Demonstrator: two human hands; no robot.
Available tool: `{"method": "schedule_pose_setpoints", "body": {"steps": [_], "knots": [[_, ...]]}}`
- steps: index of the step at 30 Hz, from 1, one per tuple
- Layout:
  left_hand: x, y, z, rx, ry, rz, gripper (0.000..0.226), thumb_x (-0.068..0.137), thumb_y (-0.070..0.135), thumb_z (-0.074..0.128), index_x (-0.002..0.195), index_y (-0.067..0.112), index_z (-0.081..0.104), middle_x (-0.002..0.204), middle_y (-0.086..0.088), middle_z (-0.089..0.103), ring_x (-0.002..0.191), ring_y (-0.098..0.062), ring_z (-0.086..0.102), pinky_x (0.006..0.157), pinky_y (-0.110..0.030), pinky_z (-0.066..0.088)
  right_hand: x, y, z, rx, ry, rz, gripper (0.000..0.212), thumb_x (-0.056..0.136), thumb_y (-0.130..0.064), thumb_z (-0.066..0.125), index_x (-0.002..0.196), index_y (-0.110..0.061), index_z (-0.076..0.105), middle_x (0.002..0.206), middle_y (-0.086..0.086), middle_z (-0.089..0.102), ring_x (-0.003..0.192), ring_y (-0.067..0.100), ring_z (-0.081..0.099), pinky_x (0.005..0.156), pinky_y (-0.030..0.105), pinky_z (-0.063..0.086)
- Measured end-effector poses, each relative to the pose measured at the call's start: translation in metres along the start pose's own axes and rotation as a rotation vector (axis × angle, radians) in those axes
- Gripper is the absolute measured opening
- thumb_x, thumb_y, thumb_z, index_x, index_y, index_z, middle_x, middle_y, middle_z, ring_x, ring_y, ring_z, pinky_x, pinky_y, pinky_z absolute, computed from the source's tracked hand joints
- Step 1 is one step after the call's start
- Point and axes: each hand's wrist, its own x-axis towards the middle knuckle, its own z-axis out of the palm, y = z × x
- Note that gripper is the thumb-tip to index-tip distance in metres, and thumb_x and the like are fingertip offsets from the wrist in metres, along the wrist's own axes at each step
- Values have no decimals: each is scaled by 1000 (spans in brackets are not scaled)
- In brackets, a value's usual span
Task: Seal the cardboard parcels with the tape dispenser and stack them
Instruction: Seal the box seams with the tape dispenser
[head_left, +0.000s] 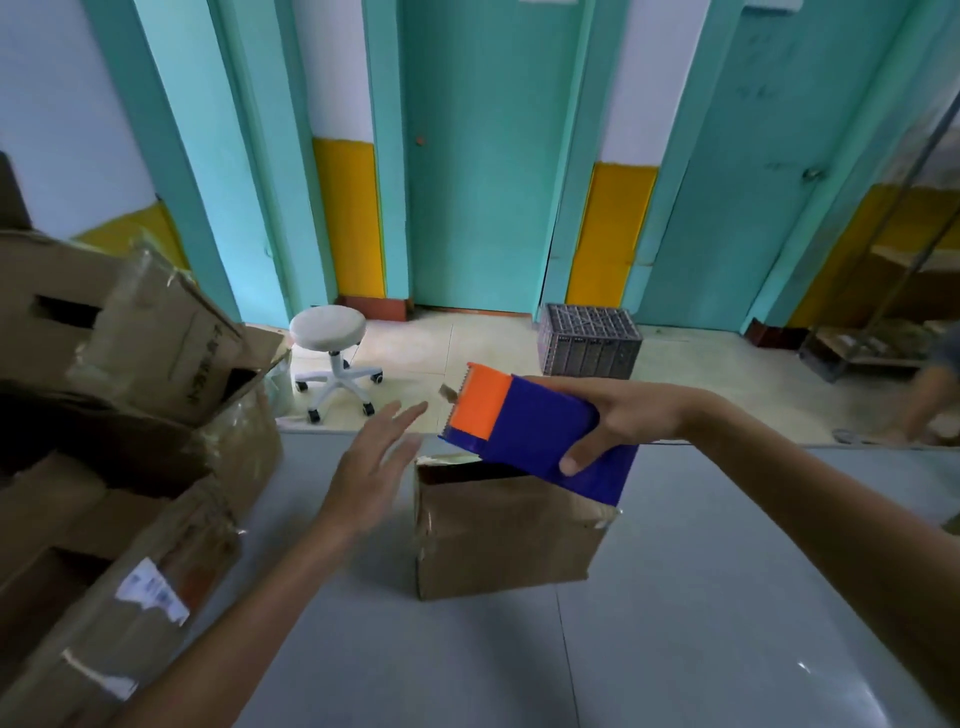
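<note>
Key relation: the blue-and-orange plastic tape dispenser hangs directly over the small brown cardboard parcel, centre frame, not touching it as far as I can tell.

- Right hand: wrapped round the blue body from frame right, thumb on the near side, fingers over the top. Firm grip.
- Dispenser's long axis runs lower right to upper left. The orange toothed end points to the upper left, past the parcel's far-left corner. A brown scrap sits at the teeth, probably the loose tape end.
- Left hand: fingers straight and spread, holding nothing, blurred. It sits just frame-left of the parcel's upper-left corner, near it but apart.
- Parcel: upright on the grey glossy table, long axis roughly left-right across the frame, front face toward the camera. The top edge at upper left looks ragged. Most of the top is hidden by the dispenser, so I can't tell whether the flaps are closed.

Judgement: the left hand is nearer the free corner, so it's the one to pin the flaps or steady the parcel. The right hand then has to drop the toothed end onto the top and pull along the long axis.

The pile of larger worn cardboard boxes at frame left is the likely stack site, on the left hand's side.
</note>
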Motion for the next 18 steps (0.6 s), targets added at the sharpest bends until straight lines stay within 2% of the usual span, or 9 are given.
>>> {"method": "schedule_pose_setpoints", "body": {"steps": [1,3,6,8,11,14,18], "knots": [[1,12,-5,-139,-3,-18,22,92,38,45,112,42,52,133,5,50,128,-13,40,104,-29,31,3,-4,2,-12,-18,-5,57,80,-10,69,113,-46,40,109,-18,57,102,11,59,75,22,55],[1,30,-11,-419,-115,-104,20,97,27,42,103,26,62,110,2,64,110,-18,56,95,-35,45,9,-11,4,-35,-55,-15,57,80,-11,70,114,-45,39,109,-18,56,101,11,59,73,20,55],[-5,41,-18,-530,-198,-211,27,99,24,35,97,15,61,93,-5,67,86,-16,63,79,-33,53,14,-21,9,-38,-101,-29,61,74,-20,75,117,-45,39,109,-18,57,101,11,60,73,20,55],[-8,40,-23,-592,-201,-281,25,98,27,37,92,16,59,84,-2,64,75,-12,61,67,-26,50,17,-25,13,-36,-118,-53,63,69,-26,71,122,-42,40,112,-13,59,104,15,61,76,26,56],[-11,32,-27,-696,-231,-370,25,90,37,43,91,16,56,83,-2,58,72,-13,52,67,-25,41,19,-29,19,-41,-146,-77,70,70,-26,71,131,-35,38,114,-10,60,107,17,61,81,33,57],[-14,21,-30,-783,-274,-423,34,79,44,48,93,14,55,82,-3,59,74,-14,53,69,-27,42,19,-30,23,-44,-176,-93,64,71,-27,70,126,-38,41,111,-13,61,105,16,62,81,32,57],[-18,14,-31,-818,-249,-496,20,82,35,47,80,16,52,73,-1,58,69,-15,54,69,-30,43,17,-30,28,-48,-204,-111,58,72,-27,69,120,-44,42,108,-18,62,105,12,61,80,29,57]]}}
